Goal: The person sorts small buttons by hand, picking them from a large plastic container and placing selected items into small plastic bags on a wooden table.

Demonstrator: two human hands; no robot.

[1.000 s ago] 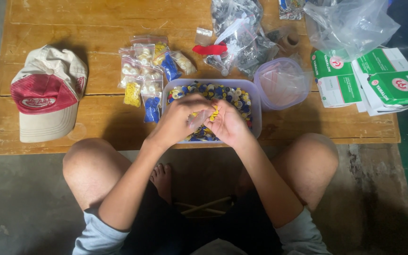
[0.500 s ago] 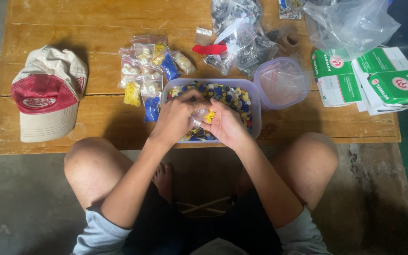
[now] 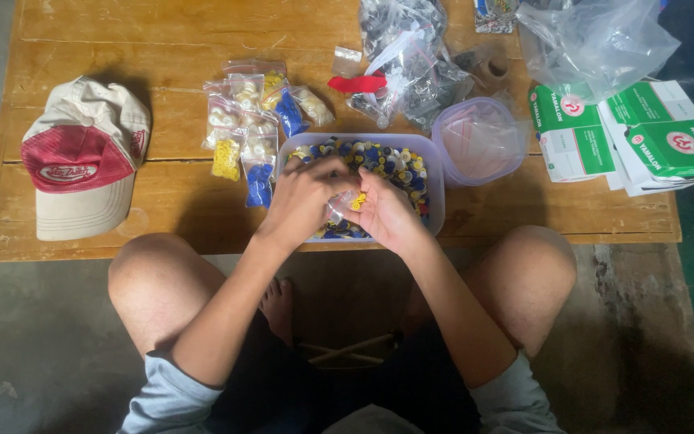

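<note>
A clear plastic tub (image 3: 437, 185) full of small yellow, blue and white round pieces stands at the near edge of a low wooden table (image 3: 82, 48). Both my hands hover over the tub. My left hand (image 3: 305, 197) and my right hand (image 3: 381, 210) together pinch a small clear bag (image 3: 345, 202) with yellow pieces inside. The hands touch each other and hide the tub's near left part.
Several small filled bags (image 3: 255, 128) lie left of the tub. A red and beige cap (image 3: 82, 157) sits far left. A round clear lid (image 3: 479, 141), a pile of empty bags (image 3: 407, 56), a large plastic bag (image 3: 596, 40) and green-white boxes (image 3: 644, 133) lie to the right.
My hands have stayed over the tub, shifting slightly toward me; the yellow pieces now sit lower, between the fingers of both hands.
</note>
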